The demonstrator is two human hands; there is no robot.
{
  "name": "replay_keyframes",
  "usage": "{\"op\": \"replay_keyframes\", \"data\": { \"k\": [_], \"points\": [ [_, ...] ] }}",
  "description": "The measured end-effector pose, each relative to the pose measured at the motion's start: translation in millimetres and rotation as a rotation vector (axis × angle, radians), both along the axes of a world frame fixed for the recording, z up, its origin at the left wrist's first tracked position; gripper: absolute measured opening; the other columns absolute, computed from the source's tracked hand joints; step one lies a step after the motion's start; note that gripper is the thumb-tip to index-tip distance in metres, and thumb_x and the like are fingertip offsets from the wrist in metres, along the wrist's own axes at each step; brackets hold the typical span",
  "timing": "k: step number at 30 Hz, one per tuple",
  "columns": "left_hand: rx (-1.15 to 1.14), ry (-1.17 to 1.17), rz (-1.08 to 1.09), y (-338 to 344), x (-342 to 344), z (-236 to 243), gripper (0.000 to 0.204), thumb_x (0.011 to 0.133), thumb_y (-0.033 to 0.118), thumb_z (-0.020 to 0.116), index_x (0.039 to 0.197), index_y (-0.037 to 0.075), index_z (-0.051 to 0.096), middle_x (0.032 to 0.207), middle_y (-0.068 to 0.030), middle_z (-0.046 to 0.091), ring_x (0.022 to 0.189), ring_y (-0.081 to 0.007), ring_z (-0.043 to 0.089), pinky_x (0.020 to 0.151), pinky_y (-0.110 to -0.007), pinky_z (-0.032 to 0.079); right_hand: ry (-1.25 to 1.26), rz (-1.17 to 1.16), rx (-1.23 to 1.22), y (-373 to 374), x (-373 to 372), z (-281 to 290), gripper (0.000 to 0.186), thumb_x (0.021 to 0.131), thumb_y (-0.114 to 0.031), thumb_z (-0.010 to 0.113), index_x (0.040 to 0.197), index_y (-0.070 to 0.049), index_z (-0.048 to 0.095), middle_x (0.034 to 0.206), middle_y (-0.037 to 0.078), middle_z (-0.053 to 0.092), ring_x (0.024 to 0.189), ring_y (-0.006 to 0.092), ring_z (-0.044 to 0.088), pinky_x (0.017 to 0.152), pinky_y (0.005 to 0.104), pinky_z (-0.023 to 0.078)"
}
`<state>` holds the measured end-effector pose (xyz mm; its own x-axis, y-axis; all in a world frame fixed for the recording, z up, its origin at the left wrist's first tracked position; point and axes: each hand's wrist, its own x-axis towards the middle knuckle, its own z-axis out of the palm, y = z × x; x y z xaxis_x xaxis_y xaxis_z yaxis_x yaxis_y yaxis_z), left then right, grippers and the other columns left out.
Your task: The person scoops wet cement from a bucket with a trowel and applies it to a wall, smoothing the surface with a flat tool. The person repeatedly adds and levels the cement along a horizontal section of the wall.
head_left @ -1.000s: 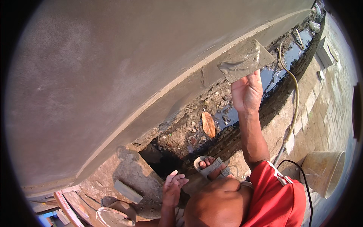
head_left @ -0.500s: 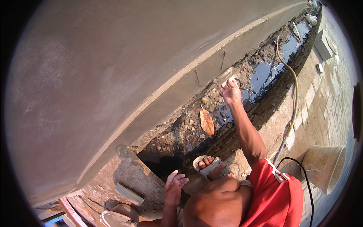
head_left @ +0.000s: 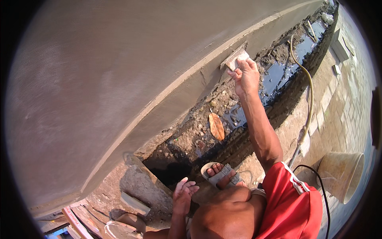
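Note:
My right hand (head_left: 247, 77) is closed on a small, pale rectangular plastering float (head_left: 235, 59). The float lies flat against the wet grey lower band (head_left: 195, 89) of the wall, just beneath a raised ledge. Any handle it has is hidden by my fingers. My left hand (head_left: 184, 195) is held up near my bent knee, fingers loosely spread with nothing in them. Smooth grey plaster covers the large wall (head_left: 99, 87) above the ledge.
A ditch with dark water (head_left: 274, 79), rubble and a dry leaf (head_left: 216, 126) runs along the wall's foot. My sandalled foot (head_left: 220, 174) rests at its edge. A hose (head_left: 310, 95), a bucket (head_left: 338, 175) and a grey block (head_left: 339, 46) lie to the right.
My right hand has moved up with the float, from the foot of the lower band to close under the ledge. The left hand has hardly moved.

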<state>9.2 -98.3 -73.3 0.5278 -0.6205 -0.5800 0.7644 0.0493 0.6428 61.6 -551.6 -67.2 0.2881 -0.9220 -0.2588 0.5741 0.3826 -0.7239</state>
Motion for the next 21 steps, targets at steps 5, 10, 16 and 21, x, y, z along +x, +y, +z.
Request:
{"op": "replay_keyframes", "data": {
  "k": [5, 10, 16, 21],
  "points": [
    [0.002, -0.016, 0.006, -1, 0, -3, 0.046, 0.09, 0.017, 0.057, 0.132, 0.005, 0.041, 0.116, -0.0167, 0.056, 0.098, -0.0263, 0.059, 0.093, -0.042, 0.044, -0.236, 0.038, -0.311, 8, -22, 81, 0.025, 0.09, -0.009, 0.056, 0.111, -0.003, 0.044, 0.1, 0.009, 0.059, 0.087, 0.0189, 0.063, 0.067, 0.0344, 0.056],
    [-0.011, -0.005, 0.0, -5, 0, -1, 0.044, 0.091, 0.016, 0.055, 0.131, 0.006, 0.042, 0.116, -0.0171, 0.055, 0.098, -0.0261, 0.059, 0.093, -0.042, 0.044, -0.14, 0.095, -0.041, -13, -52, -19, 0.024, 0.094, -0.012, 0.048, 0.117, -0.013, 0.049, 0.107, 0.001, 0.059, 0.089, 0.0165, 0.059, 0.077, 0.0435, 0.05],
    [-0.005, -0.018, 0.013, -3, -1, -1, 0.043, 0.091, 0.016, 0.055, 0.131, 0.006, 0.043, 0.117, -0.0177, 0.055, 0.098, -0.0265, 0.059, 0.093, -0.042, 0.044, -0.055, 0.13, 0.256, -27, -46, -137, 0.023, 0.094, -0.015, 0.049, 0.116, -0.019, 0.052, 0.106, -0.003, 0.06, 0.094, 0.0169, 0.057, 0.085, 0.0459, 0.041],
    [-0.037, -0.031, 0.027, -7, -1, 1, 0.044, 0.091, 0.016, 0.055, 0.132, 0.005, 0.042, 0.117, -0.0178, 0.055, 0.098, -0.0271, 0.059, 0.093, -0.042, 0.044, -0.05, 0.094, 0.304, -30, -24, -133, 0.015, 0.093, -0.017, 0.053, 0.107, -0.017, 0.053, 0.096, -0.002, 0.062, 0.086, 0.0183, 0.059, 0.079, 0.0441, 0.045]
  ]
}}
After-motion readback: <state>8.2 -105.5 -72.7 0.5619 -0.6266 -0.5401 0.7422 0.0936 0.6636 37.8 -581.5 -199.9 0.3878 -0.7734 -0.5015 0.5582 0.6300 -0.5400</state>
